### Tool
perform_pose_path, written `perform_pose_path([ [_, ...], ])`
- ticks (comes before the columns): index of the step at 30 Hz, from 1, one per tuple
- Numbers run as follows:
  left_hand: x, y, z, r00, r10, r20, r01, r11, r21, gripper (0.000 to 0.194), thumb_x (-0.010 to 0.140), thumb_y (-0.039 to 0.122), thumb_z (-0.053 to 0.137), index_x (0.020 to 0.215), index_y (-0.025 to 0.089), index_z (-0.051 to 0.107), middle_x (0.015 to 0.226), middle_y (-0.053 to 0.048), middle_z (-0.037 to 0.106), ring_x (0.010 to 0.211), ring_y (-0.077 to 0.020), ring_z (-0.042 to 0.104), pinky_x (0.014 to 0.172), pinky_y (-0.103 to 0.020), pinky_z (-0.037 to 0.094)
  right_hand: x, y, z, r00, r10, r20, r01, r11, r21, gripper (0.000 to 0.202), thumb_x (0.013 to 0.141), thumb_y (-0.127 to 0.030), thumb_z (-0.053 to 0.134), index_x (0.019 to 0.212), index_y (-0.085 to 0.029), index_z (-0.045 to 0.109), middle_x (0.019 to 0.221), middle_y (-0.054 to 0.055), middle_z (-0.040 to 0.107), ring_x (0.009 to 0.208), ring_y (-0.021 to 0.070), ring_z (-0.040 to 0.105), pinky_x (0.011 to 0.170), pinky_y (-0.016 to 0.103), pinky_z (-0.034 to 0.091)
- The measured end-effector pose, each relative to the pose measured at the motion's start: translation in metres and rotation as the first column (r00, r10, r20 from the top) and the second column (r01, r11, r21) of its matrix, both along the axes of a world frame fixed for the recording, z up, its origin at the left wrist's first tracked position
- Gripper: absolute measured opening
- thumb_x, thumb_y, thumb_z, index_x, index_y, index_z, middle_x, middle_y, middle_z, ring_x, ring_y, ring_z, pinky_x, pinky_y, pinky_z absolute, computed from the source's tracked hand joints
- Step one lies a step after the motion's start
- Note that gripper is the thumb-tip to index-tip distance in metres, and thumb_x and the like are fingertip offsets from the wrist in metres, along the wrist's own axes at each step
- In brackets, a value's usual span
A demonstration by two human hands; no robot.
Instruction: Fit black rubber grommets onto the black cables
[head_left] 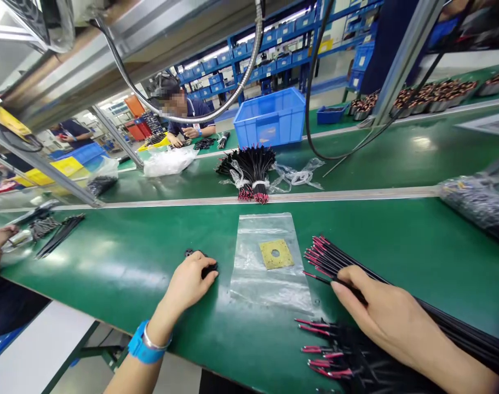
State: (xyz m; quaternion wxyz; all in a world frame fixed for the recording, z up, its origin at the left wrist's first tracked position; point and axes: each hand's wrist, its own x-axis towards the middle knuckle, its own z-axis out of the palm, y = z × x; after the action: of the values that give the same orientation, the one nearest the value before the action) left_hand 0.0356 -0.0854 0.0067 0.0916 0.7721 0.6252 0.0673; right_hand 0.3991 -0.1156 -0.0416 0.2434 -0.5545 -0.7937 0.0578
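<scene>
- Head view: showing, nearest, loose black cables point(339, 350) with red ends, lying on the green table point(130, 268).
- Laying the right hand point(391, 312) across a long black bundle point(335, 260); pinching one red-tipped cable point(317, 278) between thumb and forefinger.
- Curling the left hand's point(190, 280) fingers over small black parts point(210, 269) on the table; impossible to tell whether pinching or merely touching.
- Showing a clear plastic bag point(249, 268) lying flat between the hands, with a yellow plate point(268, 257) on or inside, unclear which.
- Showing tied black bundles point(255, 164) beyond the metal rail point(191, 202), near a blue bin point(290, 123).
- Showing, farther back, a person point(198, 106) handling things.
</scene>
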Motion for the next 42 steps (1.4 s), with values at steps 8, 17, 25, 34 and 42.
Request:
perform_pose_path([
  [8, 0.005, 0.011, -0.001, 0.972, 0.09, 0.216, -0.1, 0.994, 0.034, 0.013, 0.083, 0.032, 0.053, 0.089, 0.021, 0.058, 0.083, -0.002, 0.067, 0.073, -0.0186, 0.063, 0.068, -0.03, 0.049, -0.003, -0.001, 0.019, 0.985, 0.068, -0.157, -0.092, 0.983, -0.156, 0.016, 0.092, -0.031, 0.04, 0.077, -0.024, 0.04, 0.058, -0.006, 0.046, 0.049, 0.0139, 0.046, 0.054, 0.026, 0.035],
  [17, 0.047, 0.037, 0.01, 0.785, 0.155, 0.6, -0.073, 0.985, -0.159, 0.022, 0.071, 0.037, 0.069, 0.084, 0.018, 0.067, 0.076, -0.003, 0.072, 0.068, -0.0185, 0.066, 0.067, -0.029, 0.05, -0.004, -0.001, 0.021, 0.989, 0.107, -0.098, -0.127, 0.966, -0.224, 0.015, 0.092, -0.022, 0.039, 0.089, -0.021, 0.053, 0.078, 0.001, 0.062, 0.069, 0.0184, 0.058, 0.066, 0.031, 0.042],
  [25, 0.114, 0.051, -0.002, 0.71, 0.014, 0.704, 0.195, 0.957, -0.215, 0.016, 0.078, 0.026, 0.062, 0.088, 0.017, 0.069, 0.085, -0.006, 0.074, 0.073, -0.0189, 0.068, 0.072, -0.033, 0.054, -0.006, -0.001, 0.015, 0.982, 0.031, -0.184, -0.056, 0.989, -0.133, 0.017, 0.092, -0.02, 0.037, 0.093, -0.018, 0.054, 0.087, 0.006, 0.062, 0.078, 0.0202, 0.059, 0.073, 0.034, 0.045],
  [34, 0.146, 0.041, -0.018, 0.872, -0.486, -0.063, 0.489, 0.852, 0.186, 0.027, 0.083, 0.014, 0.051, 0.108, 0.02, 0.056, 0.083, -0.005, 0.068, 0.078, -0.0232, 0.062, 0.074, -0.036, 0.048, -0.005, -0.001, 0.021, 0.95, 0.024, -0.31, -0.064, 0.991, -0.119, 0.008, 0.083, -0.015, 0.045, 0.088, -0.02, 0.05, 0.08, 0.001, 0.056, 0.071, 0.0164, 0.052, 0.066, 0.029, 0.042],
  [42, 0.166, 0.024, -0.014, 0.517, 0.071, 0.853, 0.232, 0.948, -0.219, 0.025, 0.08, 0.026, 0.061, 0.099, 0.02, 0.047, 0.072, 0.003, 0.06, 0.066, -0.0135, 0.06, 0.068, -0.028, 0.049, -0.002, 0.002, 0.035, 0.814, -0.052, -0.578, -0.157, 0.939, -0.306, 0.01, 0.076, -0.021, 0.054, 0.068, -0.019, 0.048, 0.059, -0.005, 0.045, 0.055, 0.0101, 0.042, 0.053, 0.022, 0.035],
])
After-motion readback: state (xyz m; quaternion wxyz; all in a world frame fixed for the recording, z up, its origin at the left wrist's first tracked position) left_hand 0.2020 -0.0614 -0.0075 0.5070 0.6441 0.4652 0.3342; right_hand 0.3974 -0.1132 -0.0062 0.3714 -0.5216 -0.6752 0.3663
